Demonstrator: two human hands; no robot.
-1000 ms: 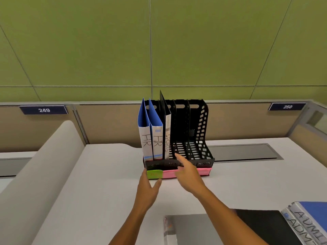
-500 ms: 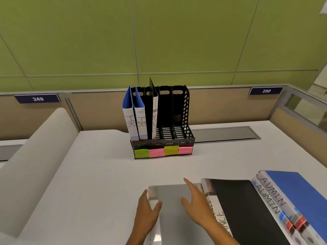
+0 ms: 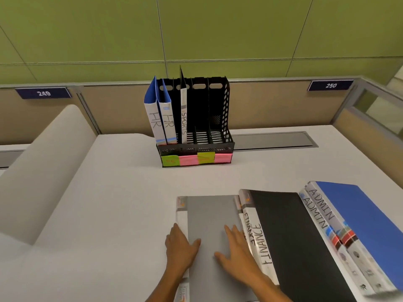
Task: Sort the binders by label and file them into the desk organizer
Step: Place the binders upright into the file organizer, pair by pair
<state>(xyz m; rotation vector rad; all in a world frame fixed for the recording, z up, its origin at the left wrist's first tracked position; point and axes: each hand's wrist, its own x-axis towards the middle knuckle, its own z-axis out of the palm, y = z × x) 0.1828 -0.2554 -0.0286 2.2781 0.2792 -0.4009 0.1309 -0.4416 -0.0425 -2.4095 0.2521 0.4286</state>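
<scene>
A black desk organizer (image 3: 225,118) stands at the back of the desk with green and pink sticky notes (image 3: 196,159) on its front. Its left slots hold two blue HR binders (image 3: 162,118) and a black SPORTS binder (image 3: 183,110). A grey binder (image 3: 209,216) lies flat near me. My left hand (image 3: 180,249) rests over its left spine edge, thumb on the cover. My right hand (image 3: 237,249) lies flat on its right side. Beside it lie a black FINANCE binder (image 3: 290,236) and two blue ADMIN binders (image 3: 353,216).
The white desk (image 3: 109,203) has a curved white divider (image 3: 43,162) on the left and a grey cable hatch (image 3: 274,141) behind the organizer. Partition plates read 249 (image 3: 43,93) and 250 (image 3: 330,85).
Both hands drew back from the organizer's front to the grey binder near me. The view tilted down, bringing the lying binders into sight.
</scene>
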